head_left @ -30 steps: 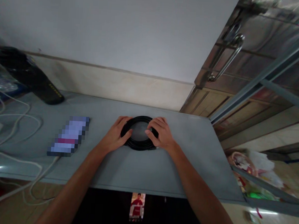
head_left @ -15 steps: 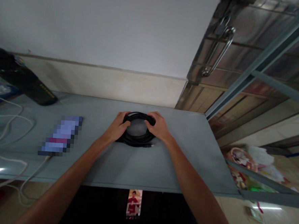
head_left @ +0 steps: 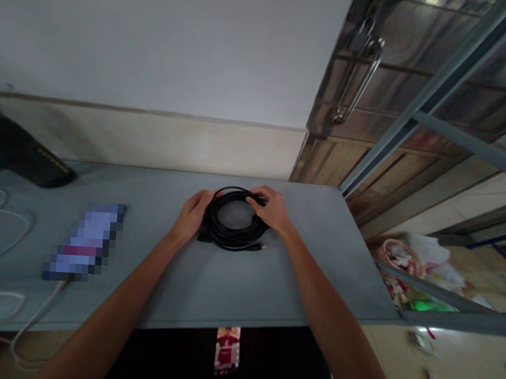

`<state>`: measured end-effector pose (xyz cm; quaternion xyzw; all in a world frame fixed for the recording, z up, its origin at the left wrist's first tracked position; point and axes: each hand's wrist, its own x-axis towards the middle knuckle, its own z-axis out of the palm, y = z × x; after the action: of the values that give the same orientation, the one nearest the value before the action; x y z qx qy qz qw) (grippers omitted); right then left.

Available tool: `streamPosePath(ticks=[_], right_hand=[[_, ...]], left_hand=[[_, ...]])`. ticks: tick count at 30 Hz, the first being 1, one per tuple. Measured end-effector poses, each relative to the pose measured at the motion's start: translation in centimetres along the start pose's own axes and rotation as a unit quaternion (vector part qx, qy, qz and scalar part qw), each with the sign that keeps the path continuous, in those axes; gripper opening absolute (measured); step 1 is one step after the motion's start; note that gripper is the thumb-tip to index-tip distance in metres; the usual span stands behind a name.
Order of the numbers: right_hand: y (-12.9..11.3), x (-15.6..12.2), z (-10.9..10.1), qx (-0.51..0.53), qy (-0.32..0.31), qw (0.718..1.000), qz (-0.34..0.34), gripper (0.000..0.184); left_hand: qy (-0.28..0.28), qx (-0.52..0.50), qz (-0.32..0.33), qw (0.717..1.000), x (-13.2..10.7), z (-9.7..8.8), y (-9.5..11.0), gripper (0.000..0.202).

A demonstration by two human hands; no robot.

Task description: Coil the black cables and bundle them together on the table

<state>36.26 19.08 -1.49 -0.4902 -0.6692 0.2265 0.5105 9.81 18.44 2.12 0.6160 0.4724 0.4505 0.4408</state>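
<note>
A coiled black cable (head_left: 236, 234) lies flat on the grey table, in loops around an open middle. One connector end with a light metal tip points right at the coil's front edge, and a thicker dark plug sits at its front left. Against the left side of the coil rests my left hand (head_left: 193, 211), fingers extended along the outer loops and not wrapped round them. At the upper right, my right hand (head_left: 272, 208) grips the loops between thumb and fingers, the thumb on the inner side.
A phone (head_left: 85, 239) with a white charging cord (head_left: 35, 316) lies at the left. Behind it a black cylindrical object (head_left: 32, 150) lies tilted near the wall. The grey tabletop (head_left: 329, 263) meets a metal frame post (head_left: 379, 151) at the right; a basket (head_left: 397, 255) with plastic bags stands beyond.
My left thumb has come off the inside of the coil, and its loops look slightly looser. My right hand stays on it. The view has shifted a little to the right.
</note>
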Motion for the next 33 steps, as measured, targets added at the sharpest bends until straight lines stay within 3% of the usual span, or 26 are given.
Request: streamPosePath(ticks=[9, 18, 23, 27, 33], right_hand=[[-0.8, -0.5, -0.4, -0.010, 0.002, 1.000, -0.019, 0.028], [-1.5, -0.4, -0.9, -0.033, -0.024, 0.997, -0.060, 0.031], [-1.6, -0.4, -0.8, -0.034, -0.028, 0.996, -0.082, 0.033], [-2.0, -0.3, -0.7, -0.047, 0.014, 0.995, -0.091, 0.043], [-2.6, -0.2, -1.0, -0.077, 0.133, 0.987, -0.052, 0.059]], left_hand=[[0.029, -0.006, 0.025, 0.999, -0.3, 0.1, -0.4, 0.065], [0.000, -0.029, 0.044, 0.999, -0.7, 0.0, -0.2, 0.068], [-0.044, -0.038, 0.040, 0.998, -0.6, -0.2, -0.2, 0.066], [-0.007, -0.140, 0.019, 0.990, 0.0, -0.3, -0.9, 0.052], [0.059, -0.355, -0.024, 0.933, 0.9, -2.1, 0.0, 0.039]])
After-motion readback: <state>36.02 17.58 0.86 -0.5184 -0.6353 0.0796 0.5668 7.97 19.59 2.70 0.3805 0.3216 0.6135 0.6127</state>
